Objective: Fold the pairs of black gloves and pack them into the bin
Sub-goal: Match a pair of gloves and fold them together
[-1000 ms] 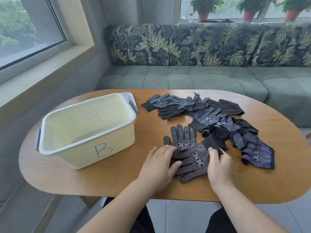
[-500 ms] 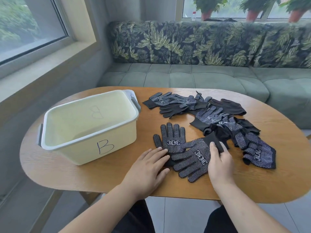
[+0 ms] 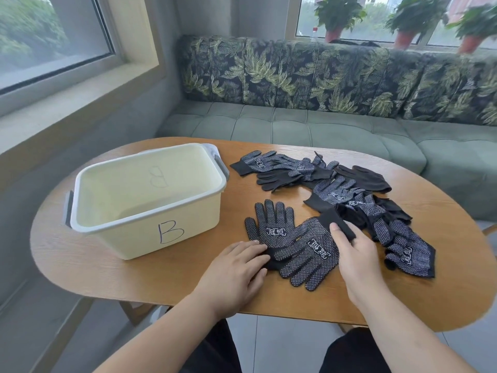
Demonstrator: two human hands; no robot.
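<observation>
1. Two dotted black gloves lie in the lower middle of the frame, both on the table. The straight glove (image 3: 270, 227) is flat, printed side up, its fingers pointing to the top of the frame. The slanted glove (image 3: 309, 254) overlaps its cuff end, with fingers fanned toward the lower edge.
2. Look at the left hand (image 3: 234, 273): it is flat on the wood, fingers straight and relaxed. The tips touch the straight glove's cuff, and the hand grasps nothing.
3. Over to the right hand (image 3: 357, 254), which has hold of the slanted glove's plain black cuff (image 3: 337, 220). The thumb is laid on top and a fingertip shows past the far edge, so it's a pinch.
4. Just beyond, toward centre right, the loose pile of gloves (image 3: 347, 195) sprawls in a heap. Some show white dots, some only plain black backs. One end runs to the upper middle of the table, the other down to the right of the right hand.
5. Left of centre stands the bin (image 3: 188, 230), cream plastic with a hand-drawn "B" on its near wall and grey handles at both ends. It is near the straight glove but not touching it, and every glove in view lies outside it.
6. All of this sits on an oval wooden table (image 3: 107, 265).
7. Across the back runs a green sofa (image 3: 295, 125) with leaf-print cushions. A window (image 3: 53, 36) fills the upper left, and potted plants (image 3: 336, 17) line the sill at upper right.
</observation>
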